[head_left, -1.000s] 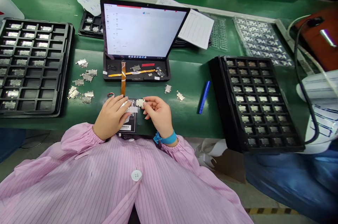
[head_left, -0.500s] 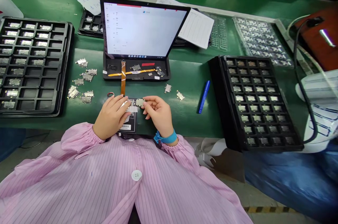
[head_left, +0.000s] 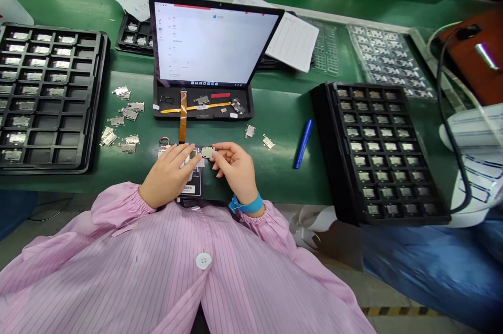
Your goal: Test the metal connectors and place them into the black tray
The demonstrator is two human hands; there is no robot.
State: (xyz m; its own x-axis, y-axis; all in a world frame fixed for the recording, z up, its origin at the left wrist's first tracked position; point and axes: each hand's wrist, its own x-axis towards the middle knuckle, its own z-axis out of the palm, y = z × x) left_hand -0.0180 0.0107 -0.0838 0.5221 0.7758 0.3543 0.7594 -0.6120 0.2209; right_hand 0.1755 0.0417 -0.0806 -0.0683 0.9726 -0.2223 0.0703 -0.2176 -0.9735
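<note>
The right hand [head_left: 237,170] lay curled at the table's near edge, its fingertips pinching a small metal part [head_left: 208,152] that sat just beyond them, long axis running left to right. The left hand [head_left: 170,174] rested flat, fingers pressing the dark board [head_left: 194,187] beneath, their tips just left of the part. Beyond stood the tablet [head_left: 212,45].

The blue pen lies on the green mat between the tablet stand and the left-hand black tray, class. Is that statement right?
Not quite. In the head view the blue pen lies on the green mat between the tablet stand and the right-hand black tray, not the left-hand one. The loose metal parts lie beside the left-hand tray.
</note>
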